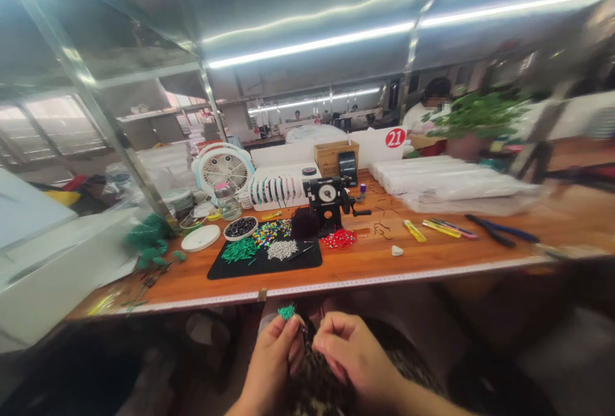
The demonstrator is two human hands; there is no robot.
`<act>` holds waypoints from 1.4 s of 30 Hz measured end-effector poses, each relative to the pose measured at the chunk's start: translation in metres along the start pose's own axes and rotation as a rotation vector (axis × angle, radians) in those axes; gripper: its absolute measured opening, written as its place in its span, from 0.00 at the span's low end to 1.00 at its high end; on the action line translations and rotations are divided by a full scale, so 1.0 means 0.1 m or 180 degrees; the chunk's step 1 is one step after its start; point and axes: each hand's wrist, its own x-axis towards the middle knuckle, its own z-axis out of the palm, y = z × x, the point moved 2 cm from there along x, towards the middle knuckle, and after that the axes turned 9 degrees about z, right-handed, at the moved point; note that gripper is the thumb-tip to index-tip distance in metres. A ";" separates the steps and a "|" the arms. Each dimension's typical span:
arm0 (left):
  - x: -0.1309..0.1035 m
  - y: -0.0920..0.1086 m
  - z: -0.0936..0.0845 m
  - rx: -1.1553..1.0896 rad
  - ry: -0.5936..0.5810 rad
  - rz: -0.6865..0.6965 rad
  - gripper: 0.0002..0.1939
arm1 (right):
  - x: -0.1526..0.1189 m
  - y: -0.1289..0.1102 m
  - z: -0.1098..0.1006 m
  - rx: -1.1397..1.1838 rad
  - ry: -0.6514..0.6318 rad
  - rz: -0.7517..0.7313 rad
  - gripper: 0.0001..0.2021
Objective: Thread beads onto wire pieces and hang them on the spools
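Below the table's front edge, my left hand [277, 350] pinches a small cluster of green pieces [287, 311] between thumb and fingers. Close on its right, my right hand [346, 344] is closed, thumb and index finger together; whatever it holds is too small to make out. On the black mat [223, 270] above them lie green pieces [239, 250], silver beads [282, 249] and mixed coloured beads [266, 234]. Red beads [339, 238] lie at the mat's right edge, in front of a black hand-cranked machine [328, 195].
A round dish of black beads [241, 227], a white lid [200, 238], a glass jar [227, 202] and a fan [225, 171] stand left. Yellow tools [414, 231], pliers [491, 230] and plastic-wrapped rolls [446, 182] lie right. A person [427, 111] is behind.
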 end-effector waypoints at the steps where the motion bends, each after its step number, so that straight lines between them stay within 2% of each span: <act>1: 0.00 0.00 0.00 -0.0018 -0.0004 0.0007 0.27 | 0.00 -0.01 0.00 0.0016 -0.0009 -0.0007 0.08; 15: 0.00 0.04 0.00 0.0152 -0.0115 0.0123 0.25 | 0.02 -0.02 0.01 -0.0014 0.0062 0.0095 0.11; 18: -0.01 0.08 -0.02 0.0418 -0.0060 0.0431 0.22 | 0.03 -0.02 0.01 -0.0130 0.0075 0.0192 0.15; 21: -0.05 0.19 -0.01 0.1154 -0.0044 0.0946 0.17 | 0.06 0.01 0.00 -0.0151 0.0080 0.0310 0.18; 25: -0.11 0.33 0.02 0.2087 -0.0078 0.1674 0.06 | 0.09 0.08 0.00 0.0116 -0.0031 0.0430 0.21; 28: -0.11 0.36 0.03 0.2333 -0.0105 0.1876 0.04 | 0.11 0.13 -0.01 0.0320 -0.0130 0.0444 0.21; 31: -0.10 0.32 0.04 0.2067 -0.0065 0.1675 0.04 | 0.12 0.17 -0.02 0.0509 -0.0229 0.0401 0.20; 35: -0.06 0.18 0.01 0.0845 0.0147 0.0858 0.15 | 0.13 0.18 -0.03 0.0791 -0.0342 0.0288 0.19; 37: -0.05 0.13 0.00 0.0441 0.0210 0.0637 0.19 | 0.12 0.18 -0.03 0.0881 -0.0327 0.0294 0.18; 39: -0.05 0.13 -0.01 0.0548 0.0211 0.0657 0.19 | 0.12 0.17 -0.03 0.0909 -0.0274 0.0324 0.19; 42: -0.09 0.20 -0.01 0.1233 0.0152 0.1008 0.17 | 0.11 0.15 -0.03 0.0851 -0.0197 0.0366 0.20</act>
